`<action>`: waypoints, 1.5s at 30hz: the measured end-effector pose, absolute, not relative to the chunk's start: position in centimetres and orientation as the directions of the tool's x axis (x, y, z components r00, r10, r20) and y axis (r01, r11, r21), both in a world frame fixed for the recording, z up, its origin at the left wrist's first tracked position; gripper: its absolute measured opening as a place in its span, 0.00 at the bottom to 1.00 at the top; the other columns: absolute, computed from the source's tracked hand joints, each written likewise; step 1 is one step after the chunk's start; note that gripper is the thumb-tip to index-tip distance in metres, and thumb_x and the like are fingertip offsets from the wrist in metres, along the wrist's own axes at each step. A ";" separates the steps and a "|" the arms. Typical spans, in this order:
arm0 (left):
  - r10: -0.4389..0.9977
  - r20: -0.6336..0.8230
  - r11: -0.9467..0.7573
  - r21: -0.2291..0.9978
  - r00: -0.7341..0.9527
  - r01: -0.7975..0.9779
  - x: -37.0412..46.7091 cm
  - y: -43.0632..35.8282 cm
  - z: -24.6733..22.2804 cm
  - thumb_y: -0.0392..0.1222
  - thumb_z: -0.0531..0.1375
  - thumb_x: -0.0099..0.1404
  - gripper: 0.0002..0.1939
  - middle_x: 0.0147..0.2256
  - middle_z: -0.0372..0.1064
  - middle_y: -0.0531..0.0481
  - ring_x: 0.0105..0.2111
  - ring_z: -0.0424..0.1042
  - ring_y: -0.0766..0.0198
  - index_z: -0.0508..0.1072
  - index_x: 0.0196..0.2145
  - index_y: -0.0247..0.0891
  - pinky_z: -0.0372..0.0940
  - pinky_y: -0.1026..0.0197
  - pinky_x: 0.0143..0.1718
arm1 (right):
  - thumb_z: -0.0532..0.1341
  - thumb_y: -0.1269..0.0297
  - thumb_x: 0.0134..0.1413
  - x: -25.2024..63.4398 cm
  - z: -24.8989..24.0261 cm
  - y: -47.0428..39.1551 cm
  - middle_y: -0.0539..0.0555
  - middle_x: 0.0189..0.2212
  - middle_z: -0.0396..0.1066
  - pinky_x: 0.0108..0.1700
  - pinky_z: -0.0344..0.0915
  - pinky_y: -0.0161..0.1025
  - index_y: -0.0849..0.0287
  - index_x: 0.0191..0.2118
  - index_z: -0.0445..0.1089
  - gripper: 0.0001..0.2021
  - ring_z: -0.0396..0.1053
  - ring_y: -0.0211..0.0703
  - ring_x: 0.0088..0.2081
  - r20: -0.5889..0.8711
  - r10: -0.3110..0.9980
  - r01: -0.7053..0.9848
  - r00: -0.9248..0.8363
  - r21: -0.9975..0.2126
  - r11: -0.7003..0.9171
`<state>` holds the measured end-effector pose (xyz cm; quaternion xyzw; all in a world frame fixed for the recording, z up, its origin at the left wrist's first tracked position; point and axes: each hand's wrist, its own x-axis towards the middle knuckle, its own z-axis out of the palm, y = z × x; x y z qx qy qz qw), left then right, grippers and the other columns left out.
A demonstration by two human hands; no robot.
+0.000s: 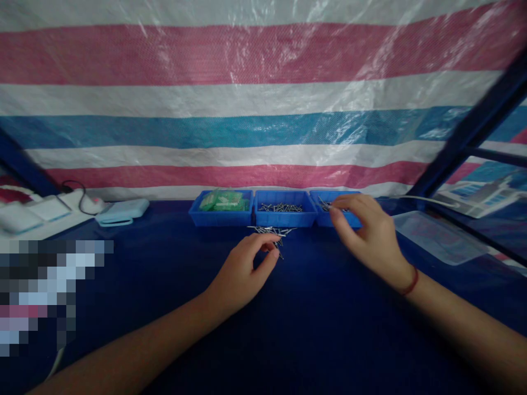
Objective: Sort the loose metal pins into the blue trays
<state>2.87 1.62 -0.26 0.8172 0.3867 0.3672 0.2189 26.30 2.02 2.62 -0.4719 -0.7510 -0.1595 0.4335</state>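
Note:
My left hand (pixel 249 266) is at the near side of a loose pile of thin metal pins (pixel 284 232), which look like nails or rivets. Its fingers are curled, with the thumb close to the fingertips; whether a pin is between them is hidden. Over the right blue bin (pixel 352 220) is my right hand (pixel 366 227), wearing a dark red cord. Its thumb and index finger are pinched together at some thin metal pins (pixel 324 203), seemingly on one of them. More short metal pins (pixel 282 208) fill the bottom of the middle blue bin (pixel 288 220).
The left blue bin (pixel 220 220) holds green packets (pixel 224 200). A light blue case (pixel 123 211) and a white power strip (pixel 49 214) lie to the left. On the right are a clear plastic lid (pixel 442 237) and a dark frame post (pixel 473 120). A striped sheet (pixel 247 131) hangs behind.

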 end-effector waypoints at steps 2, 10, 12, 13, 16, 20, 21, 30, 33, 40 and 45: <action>0.758 0.445 -0.651 0.560 0.478 0.511 2.6 2.0 -0.3 0.35 0.53 0.64 0.09 0.39 0.70 0.49 0.41 0.69 0.61 0.69 0.42 0.39 0.63 0.55 0.44 | 0.54 0.65 0.56 28.4 2.5 3.4 0.58 0.31 0.70 0.40 0.62 0.47 0.59 0.31 0.68 0.07 0.67 0.49 0.35 0.808 0.587 0.928 -0.045 -0.184 0.324; 0.696 0.408 -0.705 0.231 0.591 0.670 1.3 4.2 -1.0 0.37 0.53 0.65 0.13 0.48 0.67 0.47 0.47 0.64 0.55 0.69 0.46 0.41 0.60 0.48 0.47 | 0.56 0.59 0.54 30.6 -0.2 5.4 0.60 0.38 0.69 0.41 0.60 0.51 0.59 0.36 0.72 0.11 0.63 0.55 0.42 0.766 0.643 0.992 -0.021 -0.065 0.109; 0.708 0.386 -0.694 0.223 0.592 0.684 1.2 4.4 -1.2 0.39 0.54 0.65 0.12 0.48 0.67 0.47 0.47 0.65 0.55 0.71 0.45 0.42 0.60 0.49 0.47 | 0.56 0.60 0.55 29.5 -0.1 4.9 0.60 0.38 0.69 0.44 0.60 0.52 0.59 0.36 0.72 0.11 0.64 0.54 0.42 0.749 0.656 0.977 -0.090 -0.062 0.205; 0.713 0.380 -0.690 0.228 0.589 0.687 1.2 4.4 -1.2 0.39 0.54 0.64 0.11 0.47 0.68 0.48 0.46 0.65 0.56 0.72 0.44 0.42 0.60 0.50 0.47 | 0.56 0.60 0.55 28.9 0.0 4.6 0.59 0.38 0.69 0.45 0.59 0.52 0.59 0.36 0.72 0.10 0.64 0.53 0.43 0.741 0.660 0.965 -0.126 -0.062 0.254; 0.718 0.377 -0.686 0.243 0.585 0.685 1.2 4.4 -1.3 0.40 0.55 0.65 0.09 0.45 0.68 0.48 0.45 0.65 0.57 0.73 0.40 0.41 0.60 0.51 0.45 | 0.56 0.62 0.54 27.0 0.2 3.5 0.59 0.39 0.69 0.47 0.59 0.52 0.59 0.37 0.71 0.09 0.63 0.53 0.44 0.715 0.664 0.921 -0.220 -0.072 0.383; 0.723 0.359 -0.686 0.268 0.590 0.677 1.2 4.3 -1.1 0.39 0.55 0.65 0.07 0.43 0.68 0.49 0.42 0.65 0.58 0.72 0.37 0.40 0.60 0.53 0.44 | 0.57 0.65 0.54 24.8 0.1 2.0 0.58 0.40 0.68 0.47 0.61 0.52 0.59 0.38 0.70 0.08 0.62 0.52 0.45 0.658 0.679 0.847 -0.326 -0.115 0.519; 0.725 0.353 -0.684 0.275 0.591 0.675 1.3 4.2 -1.0 0.39 0.55 0.65 0.06 0.41 0.68 0.49 0.41 0.65 0.58 0.72 0.37 0.40 0.59 0.53 0.43 | 0.57 0.66 0.54 24.4 0.1 1.7 0.58 0.40 0.68 0.47 0.61 0.51 0.58 0.38 0.70 0.07 0.62 0.51 0.45 0.638 0.688 0.828 -0.346 -0.136 0.543; 0.751 0.401 -0.658 0.399 0.524 0.638 1.8 3.6 -0.4 0.39 0.53 0.65 0.05 0.36 0.68 0.50 0.39 0.65 0.59 0.68 0.33 0.39 0.58 0.55 0.41 | 0.58 0.68 0.53 22.9 -0.1 0.7 0.55 0.38 0.71 0.46 0.63 0.50 0.56 0.39 0.70 0.07 0.66 0.48 0.43 0.549 0.771 0.717 -0.322 -0.390 0.577; 0.785 0.425 -0.618 0.589 0.451 0.521 2.5 2.5 -0.1 0.37 0.53 0.65 0.04 0.34 0.67 0.51 0.36 0.66 0.62 0.67 0.34 0.38 0.60 0.58 0.40 | 0.60 0.66 0.53 22.2 0.1 0.1 0.53 0.37 0.72 0.42 0.66 0.45 0.55 0.39 0.70 0.07 0.68 0.44 0.40 0.562 0.789 0.597 -0.250 -0.552 0.582; 0.826 0.359 -0.537 0.738 0.435 0.410 3.3 0.9 0.1 0.38 0.54 0.65 0.04 0.32 0.67 0.51 0.32 0.66 0.64 0.67 0.33 0.38 0.61 0.61 0.36 | 0.60 0.66 0.54 21.1 0.6 -1.1 0.51 0.32 0.72 0.36 0.68 0.38 0.55 0.35 0.71 0.03 0.70 0.39 0.34 0.564 0.812 0.413 -0.152 -0.710 0.570; 0.809 0.373 -0.556 0.737 0.454 0.386 3.3 0.9 0.0 0.39 0.55 0.65 0.04 0.34 0.68 0.51 0.33 0.66 0.64 0.68 0.37 0.39 0.62 0.61 0.36 | 0.59 0.65 0.54 21.2 0.6 -1.1 0.52 0.32 0.73 0.37 0.68 0.39 0.55 0.34 0.71 0.04 0.70 0.40 0.35 0.555 0.813 0.409 -0.175 -0.710 0.573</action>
